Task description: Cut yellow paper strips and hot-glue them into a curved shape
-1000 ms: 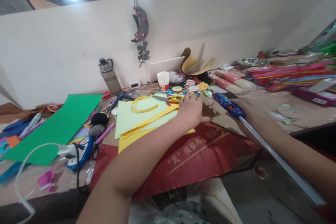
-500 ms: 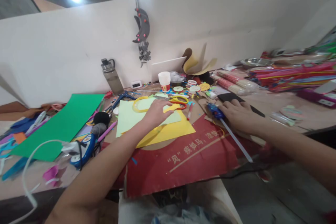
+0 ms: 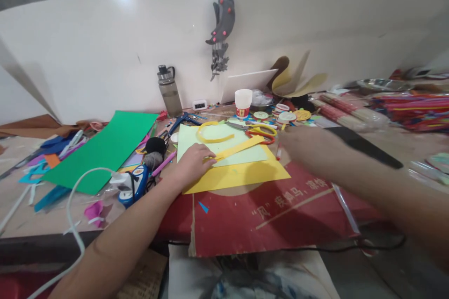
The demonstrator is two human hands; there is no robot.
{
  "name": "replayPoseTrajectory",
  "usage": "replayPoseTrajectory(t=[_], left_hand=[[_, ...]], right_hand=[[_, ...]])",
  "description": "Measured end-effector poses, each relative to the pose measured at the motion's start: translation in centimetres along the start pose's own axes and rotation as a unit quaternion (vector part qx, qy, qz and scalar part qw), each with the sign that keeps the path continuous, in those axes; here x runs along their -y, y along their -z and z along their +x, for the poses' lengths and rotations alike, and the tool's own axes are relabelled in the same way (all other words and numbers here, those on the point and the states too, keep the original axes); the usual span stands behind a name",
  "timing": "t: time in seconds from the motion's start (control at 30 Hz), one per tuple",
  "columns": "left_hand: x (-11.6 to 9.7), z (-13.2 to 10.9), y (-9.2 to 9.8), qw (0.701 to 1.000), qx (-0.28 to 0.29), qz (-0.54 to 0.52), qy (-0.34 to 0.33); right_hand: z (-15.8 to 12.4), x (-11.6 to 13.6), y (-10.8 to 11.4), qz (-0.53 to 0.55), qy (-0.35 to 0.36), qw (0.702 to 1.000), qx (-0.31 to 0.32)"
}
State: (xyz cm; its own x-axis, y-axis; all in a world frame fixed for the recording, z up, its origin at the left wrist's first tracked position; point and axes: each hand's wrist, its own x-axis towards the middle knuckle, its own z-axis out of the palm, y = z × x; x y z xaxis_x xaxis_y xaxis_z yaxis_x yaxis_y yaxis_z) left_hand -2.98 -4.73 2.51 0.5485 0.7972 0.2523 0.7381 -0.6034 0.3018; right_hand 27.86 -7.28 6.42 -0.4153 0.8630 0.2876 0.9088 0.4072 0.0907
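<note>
My left hand [image 3: 196, 161] pinches the near end of a yellow paper strip [image 3: 240, 148], which slants up to the right. Under it lie a pale green sheet [image 3: 189, 138] and a yellow sheet [image 3: 245, 176]. A curved yellow strip [image 3: 214, 140] rests on the green sheet. Smeared by motion, my right hand [image 3: 298, 141] is close to the scissors [image 3: 261, 130] and a red pen [image 3: 278, 150]; its fingers are unclear. A clear glue stick [image 3: 345, 210] shows below my right forearm; the blue glue gun is hidden there.
Red cardboard [image 3: 245, 224] covers the table front. Green sheet [image 3: 105, 152], blue device [image 3: 135, 187] and white cable [image 3: 72, 217] lie left. Behind stand a bottle [image 3: 170, 93] and paper cup [image 3: 242, 103]. A black flat piece [image 3: 363, 147] and pipe cleaners [image 3: 414, 110] lie right.
My right hand has left the blue glue gun and moved left towards the scissors. My left hand has drawn back nearer me, with the yellow strip showing longer. The view has turned left.
</note>
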Motion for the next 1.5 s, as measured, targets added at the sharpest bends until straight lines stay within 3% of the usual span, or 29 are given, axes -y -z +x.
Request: replayPoseTrajectory(t=[0.1, 0.2, 0.33, 0.53, 0.73, 0.9, 1.13, 1.23, 1.37, 1.5], left_hand=[[-0.4, -0.5, 0.2, 1.000, 0.023, 0.011, -0.007], [-0.5, -0.9, 0.4, 0.999, 0.043, 0.008, -0.003], [-0.2, -1.1, 0.2, 0.998, 0.054, 0.004, -0.009], [0.1, -0.8, 0.0, 0.997, 0.075, 0.019, -0.002], [-0.2, -0.8, -0.1, 0.990, 0.093, 0.098, -0.051], [0.1, -1.0, -0.5, 0.996, 0.064, 0.053, -0.042], [0.2, -1.2, -0.6, 0.999, 0.014, 0.002, 0.048], [0.1, -1.2, -0.6, 0.998, 0.015, -0.004, 0.053], [-0.2, -1.3, -0.5, 0.999, 0.023, -0.007, 0.047], [-0.3, -1.4, -0.3, 0.999, 0.034, 0.005, 0.042]], right_hand=[[2.5, 7.3, -0.8, 0.019, 0.080, 0.996, 0.028], [3.5, 10.3, -3.6, 0.056, 0.121, 0.990, 0.036], [3.1, 10.3, -7.0, 0.065, 0.170, 0.983, 0.025], [2.9, 9.7, -8.2, 0.104, 0.189, 0.976, 0.003], [3.1, 8.9, -7.9, 0.172, 0.162, 0.971, 0.036], [3.2, 9.1, -7.1, 0.222, 0.084, 0.969, 0.070], [2.9, 11.3, -7.7, 0.140, 0.147, 0.975, 0.086], [3.3, 10.5, -7.0, 0.201, 0.149, 0.962, 0.109], [3.9, 9.5, -5.9, 0.285, 0.080, 0.950, 0.102], [3.7, 10.8, -6.6, 0.241, 0.138, 0.955, 0.106]])
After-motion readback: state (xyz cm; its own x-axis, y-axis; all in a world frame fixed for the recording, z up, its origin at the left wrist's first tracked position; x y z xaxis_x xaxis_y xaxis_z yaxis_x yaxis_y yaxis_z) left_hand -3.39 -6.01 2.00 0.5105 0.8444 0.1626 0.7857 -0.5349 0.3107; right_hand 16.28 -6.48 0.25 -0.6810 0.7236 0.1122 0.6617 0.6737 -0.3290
